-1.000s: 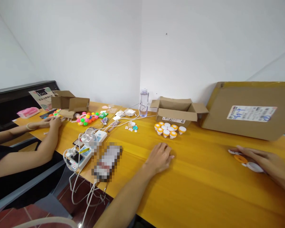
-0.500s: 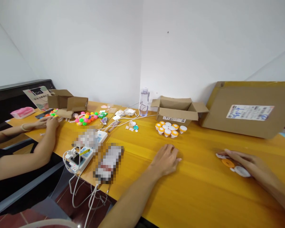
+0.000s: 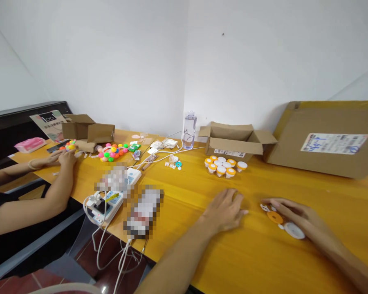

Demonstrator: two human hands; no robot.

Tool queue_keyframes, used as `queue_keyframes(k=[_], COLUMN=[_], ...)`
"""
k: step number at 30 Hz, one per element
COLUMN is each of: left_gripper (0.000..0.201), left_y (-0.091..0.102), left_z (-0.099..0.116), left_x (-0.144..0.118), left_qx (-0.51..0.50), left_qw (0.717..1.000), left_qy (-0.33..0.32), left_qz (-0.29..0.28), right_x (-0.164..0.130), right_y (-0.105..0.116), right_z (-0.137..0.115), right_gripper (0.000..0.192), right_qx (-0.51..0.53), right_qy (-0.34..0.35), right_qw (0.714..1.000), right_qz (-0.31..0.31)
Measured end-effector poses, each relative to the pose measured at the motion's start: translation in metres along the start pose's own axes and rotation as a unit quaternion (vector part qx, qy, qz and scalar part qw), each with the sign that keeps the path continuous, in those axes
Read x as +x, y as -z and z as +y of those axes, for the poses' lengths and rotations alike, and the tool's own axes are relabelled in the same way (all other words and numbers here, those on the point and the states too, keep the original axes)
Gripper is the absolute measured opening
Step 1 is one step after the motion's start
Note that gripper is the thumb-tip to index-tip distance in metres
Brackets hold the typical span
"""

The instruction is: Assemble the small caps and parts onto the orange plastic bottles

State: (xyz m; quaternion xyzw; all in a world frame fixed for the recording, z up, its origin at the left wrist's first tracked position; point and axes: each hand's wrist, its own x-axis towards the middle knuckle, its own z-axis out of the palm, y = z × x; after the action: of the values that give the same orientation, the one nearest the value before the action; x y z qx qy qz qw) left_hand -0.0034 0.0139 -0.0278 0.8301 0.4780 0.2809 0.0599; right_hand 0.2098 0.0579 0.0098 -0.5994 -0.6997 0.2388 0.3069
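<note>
My left hand (image 3: 225, 206) lies flat, palm down, on the yellow wooden table (image 3: 202, 245), holding nothing. My right hand (image 3: 297, 214) rests just to its right with fingers over a few small parts: an orange disc (image 3: 275, 217), a white round cap (image 3: 293, 230) and a small white piece (image 3: 264, 207). Whether the fingers grip any of them I cannot tell. Beyond my hands stands a cluster of small orange-and-white capped pots (image 3: 223, 165).
An open cardboard box (image 3: 236, 141), a large flat carton (image 3: 328, 139) and a clear bottle (image 3: 189, 130) stand at the back. Power strips with cables (image 3: 110, 196) lie at the left edge. Another person's arms (image 3: 49, 179) work near coloured balls (image 3: 112, 152).
My right hand has slid left across the table, dragging the orange disc and white cap towards my left hand. The view has shifted a little to the right.
</note>
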Motion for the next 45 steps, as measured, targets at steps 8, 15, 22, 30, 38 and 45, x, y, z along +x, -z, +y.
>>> queue_keyframes(k=[8, 15, 22, 30, 38, 45], left_gripper=[0.034, 0.054, 0.078, 0.075, 0.064, 0.063], left_y=[0.002, -0.001, -0.005, 0.001, 0.012, 0.017], left_z=[0.001, 0.000, -0.004, -0.001, 0.004, 0.007], left_x=[0.000, 0.000, 0.002, 0.004, 0.005, 0.004], left_qx=[0.003, -0.030, -0.089, -0.095, -0.112, -0.112], left_qw=[1.000, 0.999, 0.996, 0.994, 0.991, 0.990], left_qy=[-0.001, -0.021, -0.006, 0.020, 0.019, 0.016], left_qz=[-0.010, -0.010, -0.010, -0.040, -0.065, -0.080], right_x=[0.000, -0.005, -0.011, -0.016, -0.019, -0.025], right_y=[-0.009, -0.034, -0.054, -0.061, -0.061, -0.059], right_z=[-0.014, -0.027, -0.038, -0.031, -0.030, -0.026], right_gripper=[0.045, 0.057, 0.066, 0.064, 0.056, 0.053], right_qx=[0.127, 0.142, 0.194, 0.262, 0.299, 0.313], right_qy=[-0.067, 0.001, 0.012, -0.015, -0.019, -0.018], right_qw=[0.989, 0.988, 0.980, 0.965, 0.954, 0.950], right_qz=[-0.027, -0.067, -0.049, -0.032, -0.019, -0.004])
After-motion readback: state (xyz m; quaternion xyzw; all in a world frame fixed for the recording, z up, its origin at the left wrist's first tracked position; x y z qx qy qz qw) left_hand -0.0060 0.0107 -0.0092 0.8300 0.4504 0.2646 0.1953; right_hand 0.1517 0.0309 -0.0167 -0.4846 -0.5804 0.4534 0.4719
